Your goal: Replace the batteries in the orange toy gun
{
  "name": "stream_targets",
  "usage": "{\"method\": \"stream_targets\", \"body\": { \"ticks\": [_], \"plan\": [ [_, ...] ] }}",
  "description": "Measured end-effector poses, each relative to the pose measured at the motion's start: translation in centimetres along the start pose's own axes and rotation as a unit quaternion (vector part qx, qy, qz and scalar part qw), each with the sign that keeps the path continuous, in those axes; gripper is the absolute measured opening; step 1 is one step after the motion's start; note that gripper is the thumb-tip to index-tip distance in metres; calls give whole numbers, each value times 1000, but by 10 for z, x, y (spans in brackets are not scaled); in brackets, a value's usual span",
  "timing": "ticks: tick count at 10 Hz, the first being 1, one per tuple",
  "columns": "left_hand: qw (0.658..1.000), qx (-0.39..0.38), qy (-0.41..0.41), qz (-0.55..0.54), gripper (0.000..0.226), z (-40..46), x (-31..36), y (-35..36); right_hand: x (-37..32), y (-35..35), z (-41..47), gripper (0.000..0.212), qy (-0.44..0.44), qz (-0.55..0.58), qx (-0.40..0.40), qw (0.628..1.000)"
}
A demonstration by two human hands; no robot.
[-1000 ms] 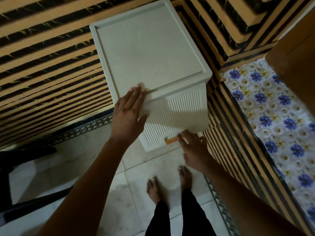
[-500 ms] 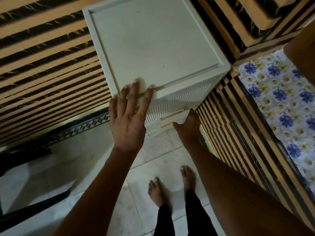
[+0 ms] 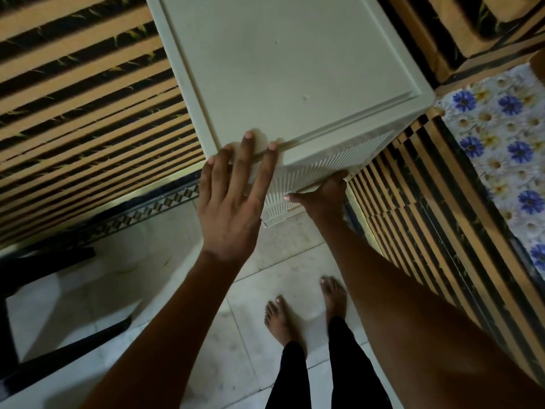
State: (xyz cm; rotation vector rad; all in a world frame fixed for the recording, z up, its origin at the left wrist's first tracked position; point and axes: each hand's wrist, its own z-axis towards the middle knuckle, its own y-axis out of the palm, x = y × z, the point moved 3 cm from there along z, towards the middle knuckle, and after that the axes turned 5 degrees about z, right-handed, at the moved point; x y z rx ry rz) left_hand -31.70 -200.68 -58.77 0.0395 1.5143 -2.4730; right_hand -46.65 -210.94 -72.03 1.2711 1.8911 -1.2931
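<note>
1. Risk first: the white plastic drawer cabinet (image 3: pixel 283 78) looks light, so a hard pull on a drawer could, I judge, drag or tip the whole unit toward the bare feet (image 3: pixel 306 311) on the tiled floor (image 3: pixel 88 314) directly below it.
2. Left hand (image 3: pixel 233 196) lies flat with fingers spread wide, fingertips over the front edge of the cabinet top, holding nothing. If it lifts off during a pull, nothing steadies the unit.
3. Right hand (image 3: pixel 324 193) reaches under the upper ribbed drawer front (image 3: pixel 318 169); its fingers curl out of sight, so I cannot tell whether it grips a handle or only presses the face. A shallow hold on smooth plastic could slip.
4. Neither the orange toy gun nor any batteries are in view. Presumably they are to be fetched from a drawer, so the task looks barely begun.
5. Cabinet top is matte and off-white, a flat recessed square inside a raised rim with rounded corners. The drawer fronts carry fine vertical ribs.
6. Walls (image 3: pixel 82 93) on both sides show glossy tan and dark stripes, and a patterned border (image 3: pixel 141 214) runs along the base.
7. To the right lies a cloth (image 3: pixel 498 149) printed with blue and pale daisies; the floor tiles are pale and smooth.
</note>
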Motion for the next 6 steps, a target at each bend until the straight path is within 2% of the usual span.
{"method": "stream_targets", "body": {
  "ticks": [2,3,5,6],
  "plan": [
    [999,37,22,21,57,-1,0,8,2,2,-6,151,-7,-10,-14,1000],
    [999,29,17,11,58,-1,2,6,0,-5,-13,138,-17,-15,-4,1000],
    [989,-106,-10,-98,79,1,1,-23,-23,-40,-56,62,-48,-5,-40,998],
    [970,-108,-107,-192,72,3,-3,-54,-52,-61,-87,38,-50,-2,-75,996]
  ]
}}
